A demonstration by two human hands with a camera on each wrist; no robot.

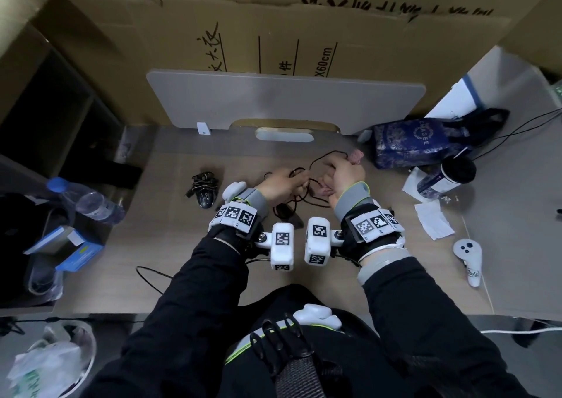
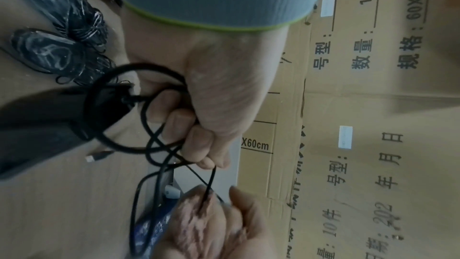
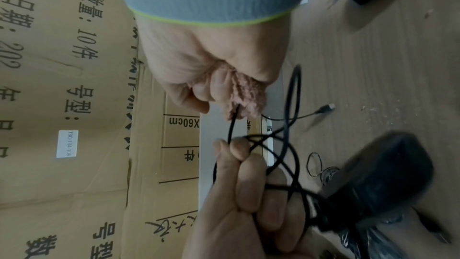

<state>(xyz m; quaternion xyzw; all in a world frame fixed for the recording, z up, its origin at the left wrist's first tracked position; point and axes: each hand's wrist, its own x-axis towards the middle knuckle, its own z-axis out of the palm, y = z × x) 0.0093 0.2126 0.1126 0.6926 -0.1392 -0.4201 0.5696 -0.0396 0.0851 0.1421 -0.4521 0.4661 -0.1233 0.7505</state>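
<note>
Cord: thin black mouse cord (image 2: 212, 176). One short taut stretch runs straight from the left fingertips into the right fist, and the rest hangs in crossed loops under the left hand.
Cloth: pink terry cloth (image 3: 245, 94), bunched inside the right fist and folded round the cord where it enters.
Right hand: right hand (image 3: 199, 56) is clenched on cloth and cord together.
Left hand: left hand (image 2: 219, 90) has its fingers curled through the loops and grips them, pinching the start of the taut stretch.
Axis: the stretch lies hand to hand, across the body, with the fists close together. The right hand is the one on the part to be wiped.
Likely next: the cloth slides along the cord away from the left hand, which would have to feed out a loop.
Cord's ends: black mouse (image 2: 49, 117) sits below the left hand, blurred, and whether it is resting or lifted is unclear. USB plug (image 3: 327, 107) lies free on the tabletop (image 1: 152, 245) past the loops.
Further out: second mouse (image 1: 204, 191), its cord wound round it, lies off the left hand's outer side. Blue patterned bag (image 1: 416, 145) stands beyond the right hand.
</note>
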